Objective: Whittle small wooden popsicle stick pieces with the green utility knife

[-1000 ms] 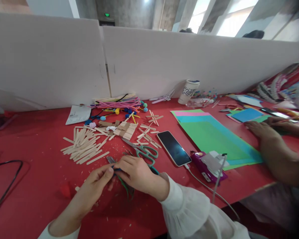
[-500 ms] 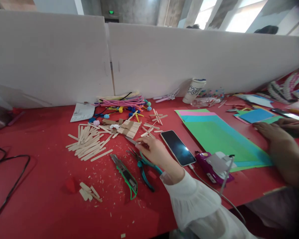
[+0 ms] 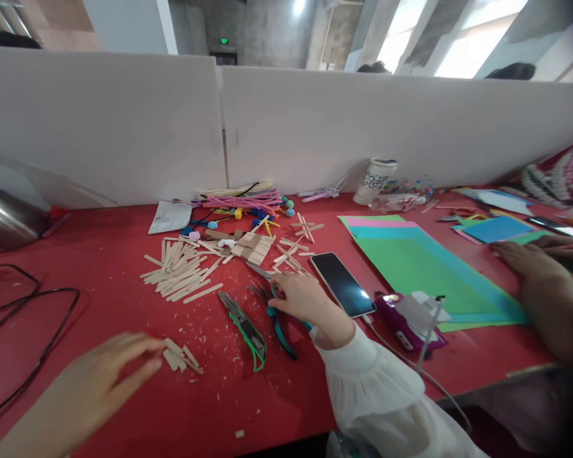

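My left hand (image 3: 107, 375) is at the lower left, thumb and index finger apart, fingertips beside a small pile of cut wooden pieces (image 3: 181, 356). A red object there is mostly hidden by the fingers. My right hand (image 3: 308, 299), in a white ruffled sleeve, has its fingers curled on scissors (image 3: 259, 271) whose blades point up-left; most of their handles are covered. Teal-handled pliers (image 3: 279, 334) lie just under it. A green utility knife (image 3: 244, 327) lies between the hands. Beyond are loose craft sticks (image 3: 176, 270) and a row of sticks (image 3: 253, 247) with brown strips.
A phone (image 3: 342, 284) and purple power block (image 3: 405, 318) with a cable lie to the right, beside coloured paper (image 3: 420, 261). Pipe cleaners (image 3: 243, 202) and a white cup (image 3: 375, 181) stand near the partition (image 3: 291, 127). Another person's hand (image 3: 535, 264) rests at far right.
My left hand has come into view from the lower left, over to the cut pieces and the red object. My right hand stays at the scissors. The view has shifted slightly.
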Available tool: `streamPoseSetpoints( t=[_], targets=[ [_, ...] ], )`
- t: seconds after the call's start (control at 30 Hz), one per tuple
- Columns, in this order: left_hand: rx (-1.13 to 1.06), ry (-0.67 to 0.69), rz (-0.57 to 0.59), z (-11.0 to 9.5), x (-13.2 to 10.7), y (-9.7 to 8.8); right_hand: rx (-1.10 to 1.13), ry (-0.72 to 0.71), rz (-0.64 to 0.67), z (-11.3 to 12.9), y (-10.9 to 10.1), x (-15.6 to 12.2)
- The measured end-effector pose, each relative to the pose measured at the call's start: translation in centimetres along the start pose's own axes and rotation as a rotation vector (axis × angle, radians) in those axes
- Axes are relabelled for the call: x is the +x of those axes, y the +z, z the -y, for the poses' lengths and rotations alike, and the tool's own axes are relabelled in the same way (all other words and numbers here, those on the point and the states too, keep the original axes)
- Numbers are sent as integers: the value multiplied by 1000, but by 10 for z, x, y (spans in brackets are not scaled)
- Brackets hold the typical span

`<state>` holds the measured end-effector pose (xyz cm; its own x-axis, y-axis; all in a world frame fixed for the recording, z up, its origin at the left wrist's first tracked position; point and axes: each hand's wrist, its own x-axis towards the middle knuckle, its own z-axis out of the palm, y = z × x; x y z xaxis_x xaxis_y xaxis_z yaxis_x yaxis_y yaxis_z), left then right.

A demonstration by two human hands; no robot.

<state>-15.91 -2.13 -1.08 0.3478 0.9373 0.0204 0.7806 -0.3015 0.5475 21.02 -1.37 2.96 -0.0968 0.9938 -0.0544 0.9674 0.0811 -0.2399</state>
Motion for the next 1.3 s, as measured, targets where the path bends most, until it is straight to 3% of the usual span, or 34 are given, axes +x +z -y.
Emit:
streamPoseSetpoints(
  t=[0.07, 0.13, 0.27, 0.37, 0.57, 0.67, 0.77, 0.87, 1.07, 1.2, 1.3],
  targets=[
    [135, 37, 107, -48, 50, -12, -17, 23, -7, 0, -2, -1],
    [226, 94, 158, -75, 86, -10, -30, 45, -15, -3, -4, -3],
    [337, 105, 133, -79, 117, 13, -22, 53, -8, -10, -5, -6],
    [340, 91, 120, -72, 121, 23, 1, 35, -17, -16, -1, -5],
    [288, 26, 133, -70, 122, 23, 57, 90, -81, -17, 3, 1],
    [107, -50, 124, -70, 120, 23, 109, 33, -92, -2, 7, -1],
    [-156, -67, 58, -74, 116, 25, 183, -171, 6, 21, 16, -8],
    [-327, -105, 67, -81, 112, 28, 122, -232, 124, 40, 26, -13],
    [-496, -182, 128, -90, 106, 33, 30, -71, 171, 43, 24, -15],
    [-527, -110, 176, -92, 101, 40, 56, -17, 83, 34, 22, -13],
    [-536, -72, 233, -98, 97, 45, 277, -50, -72, 29, 25, -12]
  ],
)
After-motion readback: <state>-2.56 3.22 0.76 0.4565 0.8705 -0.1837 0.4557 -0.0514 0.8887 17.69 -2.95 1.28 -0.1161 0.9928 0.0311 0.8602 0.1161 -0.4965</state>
